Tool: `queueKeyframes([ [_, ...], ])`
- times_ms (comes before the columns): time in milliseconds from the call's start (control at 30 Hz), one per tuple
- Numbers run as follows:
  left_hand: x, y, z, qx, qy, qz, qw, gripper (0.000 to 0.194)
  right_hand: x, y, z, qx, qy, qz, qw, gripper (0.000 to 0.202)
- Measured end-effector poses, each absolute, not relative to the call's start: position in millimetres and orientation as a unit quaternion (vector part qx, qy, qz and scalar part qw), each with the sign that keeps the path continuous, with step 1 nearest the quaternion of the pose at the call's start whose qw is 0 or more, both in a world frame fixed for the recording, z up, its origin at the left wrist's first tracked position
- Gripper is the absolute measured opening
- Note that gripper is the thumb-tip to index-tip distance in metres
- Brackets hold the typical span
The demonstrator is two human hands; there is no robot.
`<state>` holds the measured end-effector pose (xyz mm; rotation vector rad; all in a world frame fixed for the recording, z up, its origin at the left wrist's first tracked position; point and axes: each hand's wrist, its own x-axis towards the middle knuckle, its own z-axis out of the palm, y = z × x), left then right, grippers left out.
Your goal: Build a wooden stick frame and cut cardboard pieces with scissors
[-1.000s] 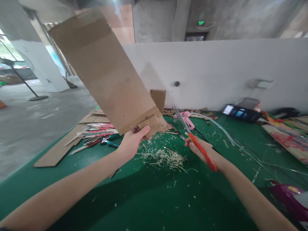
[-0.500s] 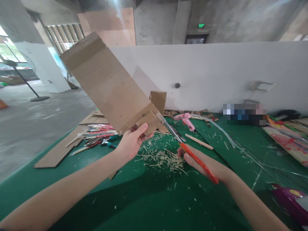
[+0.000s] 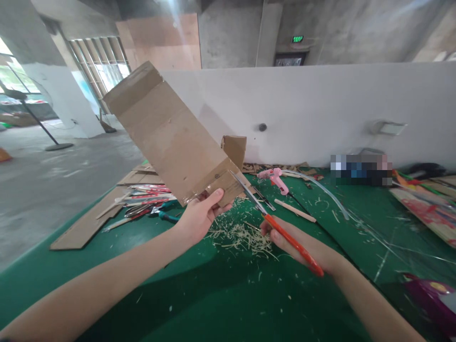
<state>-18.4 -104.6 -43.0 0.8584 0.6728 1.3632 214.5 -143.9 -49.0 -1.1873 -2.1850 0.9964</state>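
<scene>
A long cardboard piece [image 3: 171, 128] is held up tilted by my left hand [image 3: 199, 216], which pinches its lower end with the thumb in front. My right hand [image 3: 292, 240] grips orange-handled scissors [image 3: 292, 242]. The scissor blades point up and left and lie against the lower right part of the cardboard. Whether the blades are closed on it is hard to tell. Below both hands, thin pale shavings [image 3: 249, 237] are scattered on the green table [image 3: 228, 294].
A pink glue gun [image 3: 277, 179] and a wooden stick [image 3: 295, 210] lie beyond my right hand. Cardboard strips [image 3: 83, 223] and packaged tools [image 3: 142, 202] are at the left, a purple object [image 3: 431, 299] at the right. A white wall [image 3: 306, 104] stands behind.
The cardboard has shifted right and slightly down with my left hand. The scissor blades now overlap its face more, and my right hand has barely moved.
</scene>
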Motion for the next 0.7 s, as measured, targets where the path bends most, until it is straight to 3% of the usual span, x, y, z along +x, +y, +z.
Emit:
queueKeyframes([
  [333,-17,-108,-43,0.375,0.292,0.595,0.648,0.037,208,-142,-59,-0.543,-0.791,0.217,0.18,0.042],
  [700,-18,-108,-50,0.39,0.282,0.588,0.65,0.036,212,-133,-71,-0.572,-0.806,0.076,0.134,0.039],
])
